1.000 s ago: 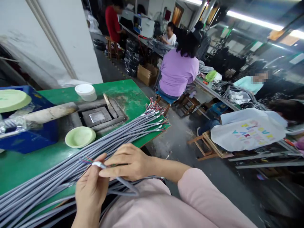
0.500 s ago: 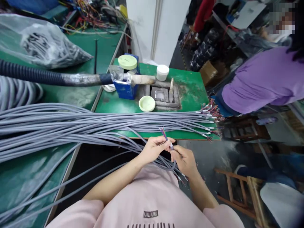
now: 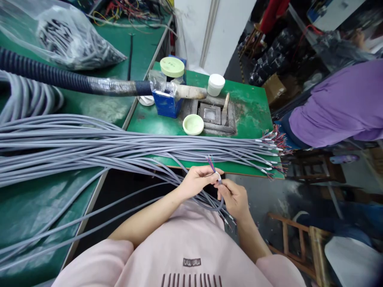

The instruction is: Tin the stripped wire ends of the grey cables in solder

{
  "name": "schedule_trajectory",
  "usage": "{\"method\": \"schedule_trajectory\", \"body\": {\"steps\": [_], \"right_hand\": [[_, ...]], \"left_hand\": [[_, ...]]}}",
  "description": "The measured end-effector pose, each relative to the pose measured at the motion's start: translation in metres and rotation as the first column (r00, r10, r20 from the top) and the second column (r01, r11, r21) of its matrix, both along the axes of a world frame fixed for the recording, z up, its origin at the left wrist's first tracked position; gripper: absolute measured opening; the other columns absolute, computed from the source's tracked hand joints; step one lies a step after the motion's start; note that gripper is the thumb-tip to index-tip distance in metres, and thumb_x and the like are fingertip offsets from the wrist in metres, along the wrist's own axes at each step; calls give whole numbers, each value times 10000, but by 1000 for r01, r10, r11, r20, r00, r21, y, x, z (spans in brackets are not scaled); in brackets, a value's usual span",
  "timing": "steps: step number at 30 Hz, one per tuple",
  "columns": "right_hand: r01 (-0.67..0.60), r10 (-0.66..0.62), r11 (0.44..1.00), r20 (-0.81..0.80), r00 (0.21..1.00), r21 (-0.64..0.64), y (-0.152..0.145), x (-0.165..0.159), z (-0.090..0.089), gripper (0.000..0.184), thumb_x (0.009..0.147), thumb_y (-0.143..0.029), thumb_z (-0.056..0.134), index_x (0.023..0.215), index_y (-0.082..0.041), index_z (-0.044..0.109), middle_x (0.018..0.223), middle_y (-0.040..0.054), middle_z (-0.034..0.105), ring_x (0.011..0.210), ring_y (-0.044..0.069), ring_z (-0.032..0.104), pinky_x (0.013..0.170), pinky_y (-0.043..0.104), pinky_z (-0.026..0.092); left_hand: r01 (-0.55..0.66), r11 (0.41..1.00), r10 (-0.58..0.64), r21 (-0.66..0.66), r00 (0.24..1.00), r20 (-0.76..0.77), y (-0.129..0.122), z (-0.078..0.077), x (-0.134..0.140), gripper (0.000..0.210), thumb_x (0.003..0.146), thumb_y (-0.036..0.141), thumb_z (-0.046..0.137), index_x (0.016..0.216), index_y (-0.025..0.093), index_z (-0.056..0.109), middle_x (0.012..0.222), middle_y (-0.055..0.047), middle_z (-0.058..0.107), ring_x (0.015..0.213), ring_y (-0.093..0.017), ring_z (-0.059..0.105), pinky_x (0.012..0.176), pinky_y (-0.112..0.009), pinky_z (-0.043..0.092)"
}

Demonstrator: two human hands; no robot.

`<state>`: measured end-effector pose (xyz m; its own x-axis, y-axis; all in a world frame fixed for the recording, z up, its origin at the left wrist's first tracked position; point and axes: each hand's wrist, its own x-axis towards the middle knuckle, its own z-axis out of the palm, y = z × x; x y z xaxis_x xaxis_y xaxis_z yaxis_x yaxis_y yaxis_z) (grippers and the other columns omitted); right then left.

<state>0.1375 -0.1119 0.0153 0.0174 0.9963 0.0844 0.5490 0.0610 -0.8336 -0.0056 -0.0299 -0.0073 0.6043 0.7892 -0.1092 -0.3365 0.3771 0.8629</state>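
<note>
**Entry: grey cable end held in both hands, at the near edge of the green worktop**

Landmark: the green worktop (image 3: 251, 103).

- Left hand (image 3: 196, 181): just off the near edge of the worktop, grip narrow, fingertips pinched on the cable end (image 3: 218, 177) right below its fanned coloured wires (image 3: 210, 162).
- Right hand (image 3: 235, 197): just beside the left hand, a little further from the worktop, grip closed on the same cable where the grey jacket loops down and back.
- Cable bundle (image 3: 119, 149): many grey cables lying side by side along the near edge of the worktop, their stripped ends (image 3: 272, 147) overhanging its right corner. A few strands hang off the edge toward the lap.
- Pale green dish (image 3: 193, 124): on the worktop, just behind the bundle.
- Recessed metal block (image 3: 211, 113): set into the worktop behind the dish; what it is cannot be told.
- Blue box (image 3: 166, 104), white tub (image 3: 216, 84), corrugated hose (image 3: 68, 81): at the far and left parts of the worktop.
- Person in a purple top (image 3: 335, 105): seated beyond the right end of the worktop.

Handling note (a judgement): the wires are thin and short, so the pinch belongs on the jacket near the strip line, with the other hand steadying the loop; keeping the fan spread and untwisted should leave each wire separately reachable. Slack strands near the lap could snag.
</note>
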Motion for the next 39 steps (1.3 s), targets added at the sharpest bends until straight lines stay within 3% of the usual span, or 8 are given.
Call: {"method": "schedule_trajectory", "body": {"steps": [7, 16, 18, 23, 26, 31, 39], "right_hand": [[61, -61, 998, 4, 998, -30, 0, 1, -3, 230, 921, -327, 483, 778, -214, 622, 503, -47, 569, 434, 98, 509, 482, 224, 397], [30, -31, 995, -7, 1000, -92, 8, -3, 1, 210, 878, -326, 536, 725, -205, 616, 547, -38, 576, 487, 102, 520, 523, 227, 417], [27, -33, 991, -39, 999, -132, 13, -1, 4, 125, 822, -327, 614, 801, -205, 627, 590, -43, 586, 523, 105, 526, 544, 224, 431], [8, -19, 988, -69, 997, -156, 34, 0, 13, 224, 769, -293, 683, 971, -216, 625, 666, -51, 606, 564, 97, 517, 548, 209, 422], [29, -39, 995, -95, 995, -99, 44, -2, 17, 158, 828, -354, 625, 883, -205, 625, 662, -36, 612, 526, 90, 506, 508, 210, 403], [55, -70, 995, -198, 978, -80, 50, -5, 18, 274, 891, -439, 540, 757, -203, 580, 455, -71, 475, 406, 87, 439, 455, 221, 366], [129, -131, 991, -275, 953, -22, 57, -5, 18, 224, 831, -384, 634, 713, -198, 591, 524, -55, 513, 466, 88, 481, 492, 225, 398]], "left_hand": [[-321, 947, 320, 0, 946, -58, 8, -3, -12, 240, 684, 358, 782, 726, 162, 650, 556, 41, 568, 510, -60, 501, 515, -177, 436], [-377, 926, 377, 7, 924, -60, 13, 3, -9, 270, 673, 396, 786, 742, 163, 670, 559, 40, 576, 475, -47, 464, 481, -171, 407], [-368, 930, 369, 17, 928, -56, 12, 3, -8, 245, 688, 384, 779, 737, 164, 682, 570, 32, 593, 491, -52, 481, 502, -177, 421], [-338, 941, 338, 9, 940, -48, 7, 6, -4, 256, 670, 401, 788, 718, 163, 704, 603, 8, 642, 525, -72, 513, 539, -208, 450], [-349, 937, 349, 3, 935, -57, 5, 9, -3, 298, 630, 433, 804, 681, 160, 697, 583, 5, 634, 523, -83, 512, 534, -222, 447], [-375, 927, 375, 15, 925, -55, 6, 11, -2, 324, 619, 459, 799, 644, 161, 675, 554, 10, 606, 519, -87, 504, 521, -225, 437], [-389, 921, 390, 31, 920, -36, 8, 11, 3, 337, 622, 465, 791, 609, 159, 650, 533, 19, 574, 504, -78, 469, 501, -219, 406]]}}
